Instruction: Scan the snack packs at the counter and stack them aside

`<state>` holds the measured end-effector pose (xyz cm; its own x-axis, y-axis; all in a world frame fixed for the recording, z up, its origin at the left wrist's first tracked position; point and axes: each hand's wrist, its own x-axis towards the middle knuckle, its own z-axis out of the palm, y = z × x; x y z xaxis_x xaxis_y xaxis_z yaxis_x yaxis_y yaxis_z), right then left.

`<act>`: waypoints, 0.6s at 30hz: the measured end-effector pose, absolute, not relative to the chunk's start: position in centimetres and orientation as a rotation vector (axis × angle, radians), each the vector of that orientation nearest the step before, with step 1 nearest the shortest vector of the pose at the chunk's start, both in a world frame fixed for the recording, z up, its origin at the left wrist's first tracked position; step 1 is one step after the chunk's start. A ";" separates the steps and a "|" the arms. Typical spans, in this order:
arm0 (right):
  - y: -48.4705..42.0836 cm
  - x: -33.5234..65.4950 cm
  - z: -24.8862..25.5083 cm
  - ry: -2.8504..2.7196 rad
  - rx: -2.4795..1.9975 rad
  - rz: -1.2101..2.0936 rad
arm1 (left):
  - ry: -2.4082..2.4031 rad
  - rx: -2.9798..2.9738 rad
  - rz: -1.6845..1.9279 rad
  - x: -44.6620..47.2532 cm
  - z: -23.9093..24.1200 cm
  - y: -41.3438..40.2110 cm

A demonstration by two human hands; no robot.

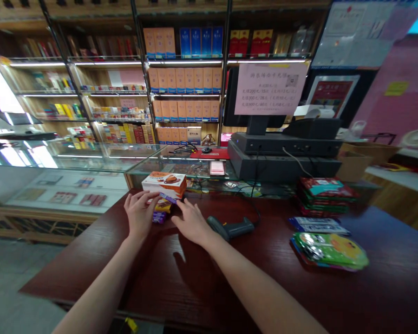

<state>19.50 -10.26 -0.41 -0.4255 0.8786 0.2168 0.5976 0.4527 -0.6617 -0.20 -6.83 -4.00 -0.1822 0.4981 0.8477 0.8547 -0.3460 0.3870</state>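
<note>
My left hand [139, 214] is closed on a small purple snack packet [167, 198], pinching its left end between thumb and fingers. At the packet's right end rest the fingertips of my right hand [192, 223], whose thumb is spread away from them. Below the held packet lie a yellow packet [164, 206] and another purple packet [159, 217] on the dark wooden counter [142, 273]. Just behind them stands a white and orange box [165, 184] with a food picture on it. To the right of my right hand lies a grey handheld barcode scanner [231, 228].
Green character-shaped packs [330, 250], blue packets [318, 225] and a stack of red-green packs [325, 197] sit at right. A cash register [285, 155] with a pink notice [270, 90] stands behind. The scanner cable [257, 190] runs up beside it. Glass display cases adjoin the counter.
</note>
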 end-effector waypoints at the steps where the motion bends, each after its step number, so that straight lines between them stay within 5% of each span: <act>1: -10.4 18.8 -0.6 -2.162 -1.231 0.691 | -1.580 -1.751 -1.542 -0.8 -4.2 -7.0; 18: -10.9 14.8 -2.6 -2.098 -1.281 0.799 | -1.965 -1.789 -1.320 -4.5 -6.0 -8.5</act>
<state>14.80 -10.89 -2.64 -0.3949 0.9071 0.1458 0.5800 0.3692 -0.7261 -4.54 -8.49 -6.01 -0.2633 0.7155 0.6472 0.8697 -0.1143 0.4802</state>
